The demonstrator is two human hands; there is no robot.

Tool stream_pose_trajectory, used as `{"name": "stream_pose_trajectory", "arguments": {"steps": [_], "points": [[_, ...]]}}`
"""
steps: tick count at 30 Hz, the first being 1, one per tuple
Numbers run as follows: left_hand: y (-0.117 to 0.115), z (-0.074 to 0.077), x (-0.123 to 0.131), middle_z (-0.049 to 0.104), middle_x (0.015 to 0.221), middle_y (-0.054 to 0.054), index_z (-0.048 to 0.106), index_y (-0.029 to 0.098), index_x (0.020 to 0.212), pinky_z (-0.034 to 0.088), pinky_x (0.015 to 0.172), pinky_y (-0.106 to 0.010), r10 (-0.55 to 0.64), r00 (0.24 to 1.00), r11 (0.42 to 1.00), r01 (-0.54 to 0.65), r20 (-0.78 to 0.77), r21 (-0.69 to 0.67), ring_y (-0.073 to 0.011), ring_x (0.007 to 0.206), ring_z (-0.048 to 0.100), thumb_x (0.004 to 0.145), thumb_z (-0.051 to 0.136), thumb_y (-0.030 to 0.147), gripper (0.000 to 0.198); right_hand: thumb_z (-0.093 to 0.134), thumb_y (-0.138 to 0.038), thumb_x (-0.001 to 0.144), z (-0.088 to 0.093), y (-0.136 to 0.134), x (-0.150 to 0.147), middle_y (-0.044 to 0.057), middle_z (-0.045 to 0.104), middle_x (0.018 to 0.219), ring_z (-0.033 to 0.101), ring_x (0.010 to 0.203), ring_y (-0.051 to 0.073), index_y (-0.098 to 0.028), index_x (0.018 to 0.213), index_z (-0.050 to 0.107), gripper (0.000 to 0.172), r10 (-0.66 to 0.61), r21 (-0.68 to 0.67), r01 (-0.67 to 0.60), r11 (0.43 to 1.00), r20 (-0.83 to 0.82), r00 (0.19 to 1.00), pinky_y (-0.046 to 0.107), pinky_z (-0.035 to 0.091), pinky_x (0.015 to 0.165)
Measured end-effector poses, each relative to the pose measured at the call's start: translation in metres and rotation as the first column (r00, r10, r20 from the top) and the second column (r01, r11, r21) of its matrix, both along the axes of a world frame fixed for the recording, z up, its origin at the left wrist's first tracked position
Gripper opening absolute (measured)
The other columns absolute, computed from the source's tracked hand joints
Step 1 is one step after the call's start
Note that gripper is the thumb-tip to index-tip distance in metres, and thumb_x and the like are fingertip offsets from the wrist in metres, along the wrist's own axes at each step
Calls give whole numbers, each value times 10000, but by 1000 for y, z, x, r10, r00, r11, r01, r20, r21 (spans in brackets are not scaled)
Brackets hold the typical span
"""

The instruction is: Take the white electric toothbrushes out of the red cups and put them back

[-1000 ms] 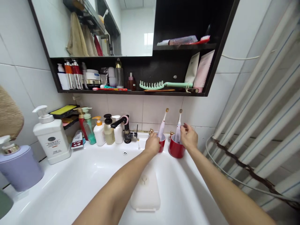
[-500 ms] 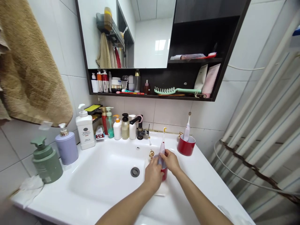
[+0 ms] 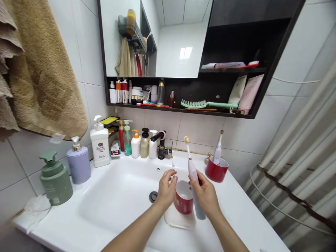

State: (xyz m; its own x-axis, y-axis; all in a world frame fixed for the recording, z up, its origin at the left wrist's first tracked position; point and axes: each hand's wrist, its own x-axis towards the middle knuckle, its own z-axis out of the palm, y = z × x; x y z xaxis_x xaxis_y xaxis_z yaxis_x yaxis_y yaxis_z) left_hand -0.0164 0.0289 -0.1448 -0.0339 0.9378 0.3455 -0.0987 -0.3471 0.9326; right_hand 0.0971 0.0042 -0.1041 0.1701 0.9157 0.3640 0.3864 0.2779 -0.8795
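Note:
My left hand [image 3: 165, 190] grips a red cup [image 3: 183, 197] by its side, holding it over the white sink [image 3: 120, 196]. My right hand [image 3: 206, 196] is closed round the handle of a pale electric toothbrush [image 3: 193, 173], lifted out of the cup with its head pointing up. A second red cup [image 3: 217, 170] with another electric toothbrush [image 3: 217, 150] standing in it sits on the counter at the back right.
A black tap [image 3: 160, 143] and several pump bottles [image 3: 131, 141] line the back of the sink. Larger dispensers [image 3: 78, 162] stand at the left under a hanging brown towel [image 3: 44, 70]. A dark shelf [image 3: 183, 105] with a green comb hangs above. A white soap dish [image 3: 178, 220] lies under the cup.
The left hand brought the red cup from the back ledge toward me over the basin. The right hand left the second cup, took the toothbrush and lifted it out.

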Motion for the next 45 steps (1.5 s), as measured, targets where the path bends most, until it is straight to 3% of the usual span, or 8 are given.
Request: {"name": "stream_pose_trajectory", "arguments": {"steps": [4, 8, 13, 19, 31, 38, 43, 45], "points": [[9, 12, -6, 534, 828, -79, 497, 137, 840, 381, 674, -292, -178, 956, 976, 202, 232, -82, -146, 735, 504, 667, 399, 390, 321, 392, -392, 653, -14, -6, -18, 33, 562, 766, 501, 656, 155, -164, 918, 498, 366, 144, -118, -133, 984, 85, 986, 249, 378, 617], [13, 10, -10, 536, 601, -36, 483, 105, 689, 383, 635, -260, -249, 797, 896, 405, 550, -182, -123, 613, 517, 577, 546, 302, 235, 399, -376, 655, -25, -6, -26, 16, 532, 659, 491, 650, 156, -168, 865, 509, 315, 244, -195, -217, 957, 125, 962, 251, 376, 615], [19, 11, -17, 509, 573, 13, 431, 144, 671, 401, 582, -267, -104, 754, 908, 337, 648, -247, -107, 560, 516, 612, 489, 302, 179, 331, -407, 685, -32, -8, -33, -17, 454, 606, 429, 442, 98, -186, 896, 460, 332, 408, -399, -414, 818, -104, 907, 219, 359, 398], [19, 16, -20, 518, 563, -4, 448, 124, 665, 406, 561, -248, 2, 744, 917, 265, 668, -298, -107, 541, 519, 617, 481, 245, 134, 384, -407, 657, -37, -9, -39, -45, 417, 500, 427, 428, 105, -223, 980, 415, 373, 289, -345, -253, 904, 56, 956, 217, 356, 404], [22, 16, -20, 468, 505, 32, 417, 135, 623, 395, 556, -206, 109, 723, 900, 219, 682, -377, -53, 462, 476, 651, 436, 224, 96, 333, -438, 676, -37, -14, -49, -40, 418, 566, 393, 382, 65, -190, 823, 434, 306, 373, -445, -438, 781, -231, 899, 196, 325, 344], [18, 22, -21, 509, 585, -1, 447, 136, 694, 392, 566, -235, -21, 743, 874, 339, 669, -348, -85, 518, 497, 655, 451, 317, 186, 366, -416, 674, -39, -17, -49, -35, 438, 564, 417, 411, 77, -182, 889, 426, 324, 300, -386, -397, 833, -286, 910, 207, 354, 377], [-7, 12, -1, 514, 599, -21, 476, 140, 775, 369, 513, -225, -228, 817, 688, 520, 529, -507, -104, 529, 486, 655, 326, 517, 423, 393, -402, 666, -31, -10, -38, -3, 509, 603, 474, 493, 111, -177, 948, 436, 363, 177, -242, -262, 934, -324, 929, 226, 390, 454], [-18, 5, 8, 519, 636, -16, 466, 163, 843, 359, 512, -211, -259, 825, 675, 526, 502, -517, -98, 545, 481, 657, 333, 510, 415, 426, -398, 647, -28, -8, -32, 22, 549, 683, 502, 560, 133, -179, 972, 439, 393, 114, -188, -177, 966, -307, 945, 237, 402, 491]]}}
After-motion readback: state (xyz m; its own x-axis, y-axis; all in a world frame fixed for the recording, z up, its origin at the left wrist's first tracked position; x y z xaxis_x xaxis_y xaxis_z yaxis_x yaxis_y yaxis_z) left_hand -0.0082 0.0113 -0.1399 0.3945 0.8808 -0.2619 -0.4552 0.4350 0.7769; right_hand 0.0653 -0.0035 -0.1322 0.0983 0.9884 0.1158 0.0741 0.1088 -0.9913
